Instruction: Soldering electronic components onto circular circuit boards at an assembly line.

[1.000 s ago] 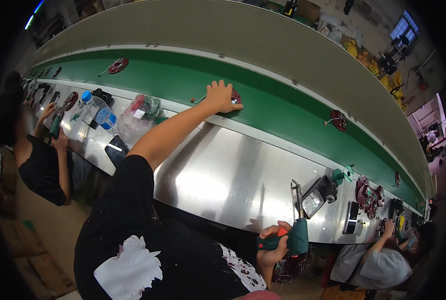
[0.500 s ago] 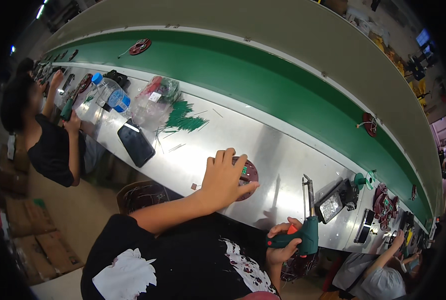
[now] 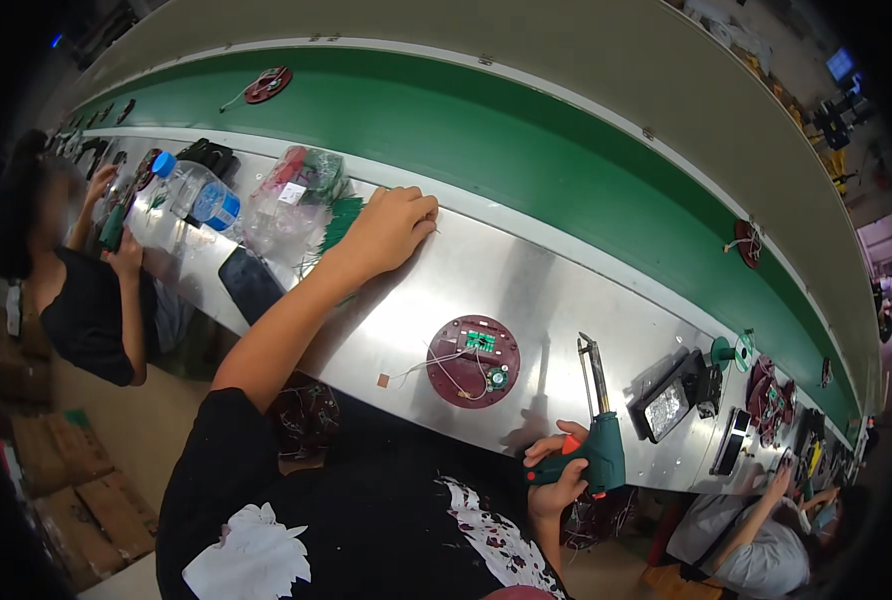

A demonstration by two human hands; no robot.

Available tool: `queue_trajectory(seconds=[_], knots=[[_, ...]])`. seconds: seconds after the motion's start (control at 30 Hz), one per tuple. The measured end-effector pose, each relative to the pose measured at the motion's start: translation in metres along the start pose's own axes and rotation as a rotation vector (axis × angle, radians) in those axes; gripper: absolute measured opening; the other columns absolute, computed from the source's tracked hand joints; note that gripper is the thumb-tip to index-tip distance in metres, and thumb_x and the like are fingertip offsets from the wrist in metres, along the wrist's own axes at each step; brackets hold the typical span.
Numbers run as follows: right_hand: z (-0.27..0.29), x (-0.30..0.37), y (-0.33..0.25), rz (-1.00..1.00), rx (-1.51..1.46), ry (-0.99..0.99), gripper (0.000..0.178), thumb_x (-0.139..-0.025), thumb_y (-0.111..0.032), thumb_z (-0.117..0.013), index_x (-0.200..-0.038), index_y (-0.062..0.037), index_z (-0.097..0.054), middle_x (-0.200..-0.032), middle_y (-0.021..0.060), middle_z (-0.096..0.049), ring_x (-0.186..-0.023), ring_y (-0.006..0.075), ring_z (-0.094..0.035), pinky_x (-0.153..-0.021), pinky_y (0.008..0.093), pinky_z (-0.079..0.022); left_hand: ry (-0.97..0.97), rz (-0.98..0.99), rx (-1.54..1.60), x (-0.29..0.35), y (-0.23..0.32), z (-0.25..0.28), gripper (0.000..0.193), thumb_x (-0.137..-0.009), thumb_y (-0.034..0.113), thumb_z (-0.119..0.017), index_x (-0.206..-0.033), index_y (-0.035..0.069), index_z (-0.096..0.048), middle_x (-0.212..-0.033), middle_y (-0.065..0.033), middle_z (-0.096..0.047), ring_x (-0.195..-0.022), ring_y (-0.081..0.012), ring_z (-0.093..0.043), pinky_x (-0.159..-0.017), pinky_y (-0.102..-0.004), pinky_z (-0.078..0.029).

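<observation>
One metal table (image 3: pixel 566 300) was under the left hand (image 3: pixel 394 230) and before the right hand (image 3: pixel 560 472). The right hand gripped one soldering gun (image 3: pixel 604 458). Left of the left hand were one bag (image 3: pixel 288 212) and one bottle (image 3: pixel 204 194). One dark red disc (image 3: pixel 456 345) lay between the hands. The left hand was curled beside several green wires (image 3: pixel 342 220); whether it pinched any, I could not tell.
</observation>
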State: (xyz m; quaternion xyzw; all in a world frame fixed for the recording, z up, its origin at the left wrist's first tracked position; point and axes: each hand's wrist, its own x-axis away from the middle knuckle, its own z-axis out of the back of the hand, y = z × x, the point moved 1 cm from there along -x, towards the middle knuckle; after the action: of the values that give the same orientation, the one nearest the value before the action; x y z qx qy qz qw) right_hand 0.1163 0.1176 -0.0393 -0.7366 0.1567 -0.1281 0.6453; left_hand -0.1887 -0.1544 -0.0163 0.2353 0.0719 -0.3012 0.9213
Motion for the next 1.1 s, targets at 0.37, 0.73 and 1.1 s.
queue_trajectory(seconds=[0.37,0.73,1.1], knots=[[0.000,-0.002,-0.005,-0.042,0.015,0.040,0.075,-0.102,-0.067,-0.043,-0.127,0.0041,-0.046,-0.081,0.0155,-0.068,-0.062,0.0160,-0.061,-0.060,0.0250,-0.048,-0.109,-0.151,-0.041,-0.006,0.027,-0.012,0.011,-0.096,0.009,-0.059,-0.098,-0.001,-0.055,-0.088,-0.0171,-0.063,-0.086,-0.0384,-0.060,-0.079,-0.0456,-0.045],[-0.011,0.020,0.002,-0.020,0.234,0.000,0.078,-0.098,-0.072,-0.046,-0.120,0.0034,-0.049,-0.088,0.0165,-0.071,-0.072,0.0176,-0.063,-0.071,0.0304,-0.051,-0.268,-0.006,0.817,0.030,0.078,-0.015,0.016,-0.089,0.006,-0.073,-0.099,0.003,-0.060,-0.080,-0.0046,-0.065,-0.069,-0.0131,-0.059,-0.064,-0.0276,-0.047],[-0.021,0.012,0.013,0.134,0.404,-0.061,0.059,-0.099,-0.055,-0.058,-0.089,0.0029,-0.068,-0.079,0.0090,-0.071,-0.062,0.0159,-0.064,-0.057,0.0289,-0.051,-0.357,-0.017,0.835,0.033,0.078,-0.018,0.022,-0.084,0.006,-0.075,-0.099,0.003,-0.059,-0.079,-0.0084,-0.066,-0.072,-0.0206,-0.064,-0.066,-0.0329,-0.053]])
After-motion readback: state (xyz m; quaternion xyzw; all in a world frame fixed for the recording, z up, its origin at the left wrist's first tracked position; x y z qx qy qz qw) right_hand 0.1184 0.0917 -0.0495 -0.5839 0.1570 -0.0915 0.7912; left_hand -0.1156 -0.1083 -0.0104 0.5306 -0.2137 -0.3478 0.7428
